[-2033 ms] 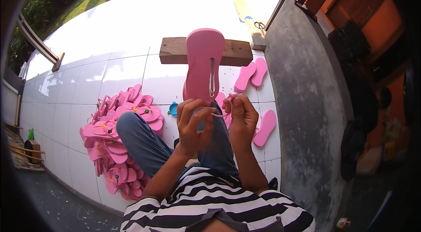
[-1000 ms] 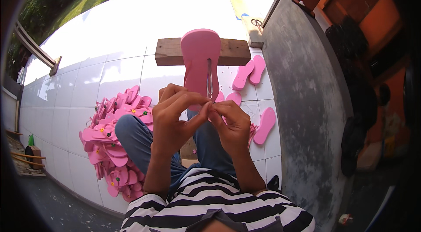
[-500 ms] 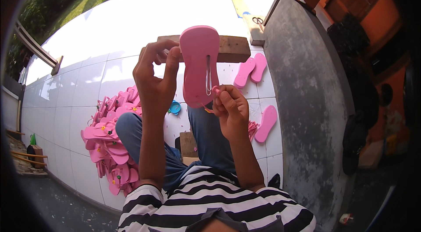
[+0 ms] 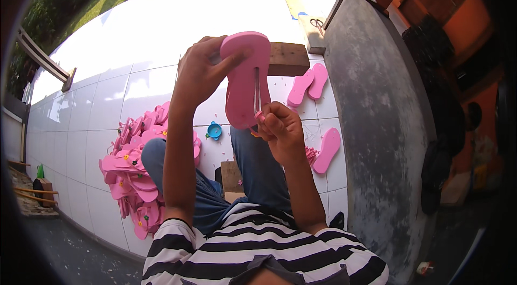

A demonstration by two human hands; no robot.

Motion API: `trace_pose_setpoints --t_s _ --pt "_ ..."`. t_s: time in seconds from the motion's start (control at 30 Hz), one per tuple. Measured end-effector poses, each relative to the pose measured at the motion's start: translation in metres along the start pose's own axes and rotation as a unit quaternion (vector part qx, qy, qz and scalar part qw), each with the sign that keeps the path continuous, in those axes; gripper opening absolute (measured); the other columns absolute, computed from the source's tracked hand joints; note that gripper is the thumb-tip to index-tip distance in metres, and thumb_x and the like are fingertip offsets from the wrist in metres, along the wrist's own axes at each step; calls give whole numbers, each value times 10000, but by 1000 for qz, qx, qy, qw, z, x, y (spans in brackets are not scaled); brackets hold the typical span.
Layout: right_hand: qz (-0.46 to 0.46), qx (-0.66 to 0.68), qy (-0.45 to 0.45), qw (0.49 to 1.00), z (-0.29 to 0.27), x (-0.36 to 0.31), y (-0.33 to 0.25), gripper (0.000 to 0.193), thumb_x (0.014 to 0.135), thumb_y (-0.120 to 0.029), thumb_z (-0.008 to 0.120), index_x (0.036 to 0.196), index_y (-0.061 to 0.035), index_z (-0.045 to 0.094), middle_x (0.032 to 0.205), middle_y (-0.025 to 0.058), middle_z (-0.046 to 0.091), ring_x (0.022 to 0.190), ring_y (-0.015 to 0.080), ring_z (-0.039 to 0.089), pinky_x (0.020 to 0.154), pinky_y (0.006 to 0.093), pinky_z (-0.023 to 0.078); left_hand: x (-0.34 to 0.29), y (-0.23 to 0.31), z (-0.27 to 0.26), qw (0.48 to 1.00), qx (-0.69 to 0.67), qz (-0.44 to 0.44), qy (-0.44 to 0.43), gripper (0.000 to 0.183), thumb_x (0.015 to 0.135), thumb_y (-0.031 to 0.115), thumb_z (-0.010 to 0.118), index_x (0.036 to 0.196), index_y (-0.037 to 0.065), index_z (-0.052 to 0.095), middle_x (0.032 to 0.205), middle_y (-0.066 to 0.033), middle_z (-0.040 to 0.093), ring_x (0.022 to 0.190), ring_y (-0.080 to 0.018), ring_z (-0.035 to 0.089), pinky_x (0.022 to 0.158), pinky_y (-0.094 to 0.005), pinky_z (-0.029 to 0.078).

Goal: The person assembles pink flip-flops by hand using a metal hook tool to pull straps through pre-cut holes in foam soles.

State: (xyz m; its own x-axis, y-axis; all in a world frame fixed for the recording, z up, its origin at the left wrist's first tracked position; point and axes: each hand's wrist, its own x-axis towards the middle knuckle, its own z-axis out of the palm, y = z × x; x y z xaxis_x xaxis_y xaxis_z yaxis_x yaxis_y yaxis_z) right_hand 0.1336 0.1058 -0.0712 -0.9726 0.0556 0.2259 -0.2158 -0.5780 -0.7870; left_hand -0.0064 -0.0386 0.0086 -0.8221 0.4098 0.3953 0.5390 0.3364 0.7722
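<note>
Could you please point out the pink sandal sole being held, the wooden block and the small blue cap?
pink sandal sole (image 4: 240,88), head view, flat middle.
wooden block (image 4: 288,59), head view, right end.
small blue cap (image 4: 214,131), head view, centre.

Pink sandal sole (image 4: 245,78), black-and-white striped shirt (image 4: 258,247), blue jeans (image 4: 258,169), white tiles (image 4: 134,88).

Sandal heap (image 4: 137,172) left of legs, three soles (image 4: 318,107) right, wooden block (image 4: 288,59) ahead.

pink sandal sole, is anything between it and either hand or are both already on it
Nothing visible stands between. The left hand grips the pink sandal sole at its upper end, and the right hand pinches at its lower end, where a thin metal tool runs along the sole.
</note>
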Motion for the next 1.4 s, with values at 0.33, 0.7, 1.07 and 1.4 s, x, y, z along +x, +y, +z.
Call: trace_pose_setpoints --t_s 0.33,0.7,1.07,1.4 --pt "37 22 3 999 -13 15 3 249 962 -248 636 1066 -22 620 643 -69 441 525 27 304 504 214 237 -4 7 -3 994 -94 23 -54 259 894 193 679 1011 -37 702 846 -94 686 757 -147 623 714 -305 506" --pt "-25 -179 88 980 2 2 -9 313 967 -259 627 1172 -30 572 887 9 570 773 112 580 710 254 479 -48 -5 13 968 -229 99 -23 190 831 90 731 993 -6 700 944 -103 713 890 -184 668 790 -313 512" --pt "-91 -149 88 981 32 15 -3 348 1067 -254 388 1318 -37 493 1193 55 569 1077 91 526 916 256 439 -61 20 27 973 -226 25 52 155 891 112 691 962 -25 673 793 -45 689 744 -70 611 666 -246 491" --pt "-308 -352 -5 884 50 -129 -21 244 974 -239 603 1119 -42 596 890 81 620 750 185 561 670 288 429 -199 81 26 946 -213 208 126 372 828 324 787 761 -11 639 622 -87 658 545 -176 633 520 -300 522"
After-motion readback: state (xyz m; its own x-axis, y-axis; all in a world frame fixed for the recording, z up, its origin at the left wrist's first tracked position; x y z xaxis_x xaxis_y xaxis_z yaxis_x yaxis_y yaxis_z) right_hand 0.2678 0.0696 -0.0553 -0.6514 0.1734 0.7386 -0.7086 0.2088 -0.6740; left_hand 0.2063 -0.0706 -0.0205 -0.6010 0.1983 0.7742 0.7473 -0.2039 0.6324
